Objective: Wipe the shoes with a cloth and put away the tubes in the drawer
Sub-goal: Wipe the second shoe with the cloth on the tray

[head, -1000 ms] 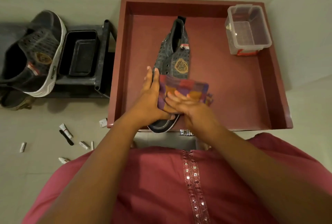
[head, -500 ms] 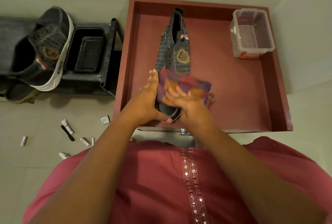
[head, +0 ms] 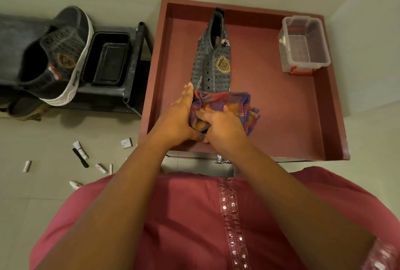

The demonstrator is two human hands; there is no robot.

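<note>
Left of the drawer (head: 333, 118), tubes (head: 80, 150) lie scattered on the floor. Inside it, the left hand (head: 179, 116) braces the shoe (head: 213, 62) flat-fingered; the right hand (head: 223, 126) bunches the checked cloth (head: 229, 103) over its toe (probably gripping), heel pointing away.

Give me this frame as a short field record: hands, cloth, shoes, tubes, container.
left hand: fingers straight, steadying the toe end of shoe in drawer
right hand: grips checked cloth over the toe
second shoe: on black rack, left of drawer
tubes: scattered on floor, none in drawer
clear container: drawer's far right corner
</note>
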